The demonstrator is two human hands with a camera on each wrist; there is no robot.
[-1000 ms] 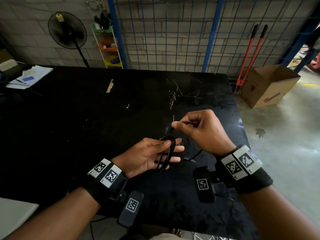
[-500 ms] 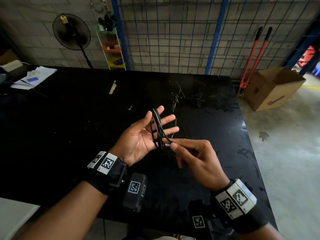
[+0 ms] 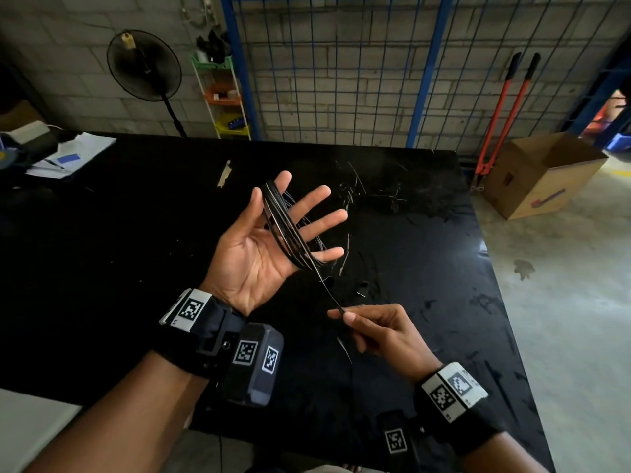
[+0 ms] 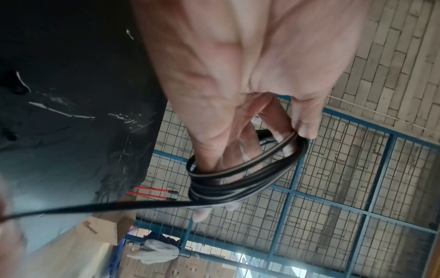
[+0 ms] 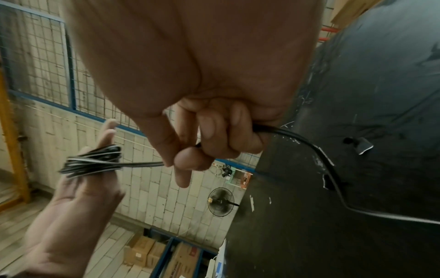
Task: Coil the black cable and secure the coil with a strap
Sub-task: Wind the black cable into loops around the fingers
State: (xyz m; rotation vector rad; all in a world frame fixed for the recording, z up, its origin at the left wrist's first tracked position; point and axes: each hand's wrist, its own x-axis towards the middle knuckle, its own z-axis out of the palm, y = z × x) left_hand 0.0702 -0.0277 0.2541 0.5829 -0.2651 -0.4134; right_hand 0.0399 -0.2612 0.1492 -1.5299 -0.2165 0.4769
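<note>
Where it loops round the four spread fingers of the left hand, the cable is thin, glossy and black, with pale glints along its length; the left wrist view shows about four or five turns stacked together, though the exact count is hard to read. The coil sits above the table, held up in the air. That hand is open, palm up, fingers straight, the thumb tip resting against the outer loop. From the low end of the coil one straight run of cable goes down to the right hand, which pinches it between thumb and forefinger, its other fingers curled over it. Past that grip, the right wrist view shows the free length bending away across the black tabletop. Two hands are in view, each with a marked wristband. Beyond the table stand one fan, one cardboard box and one red bolt cutter.
</note>
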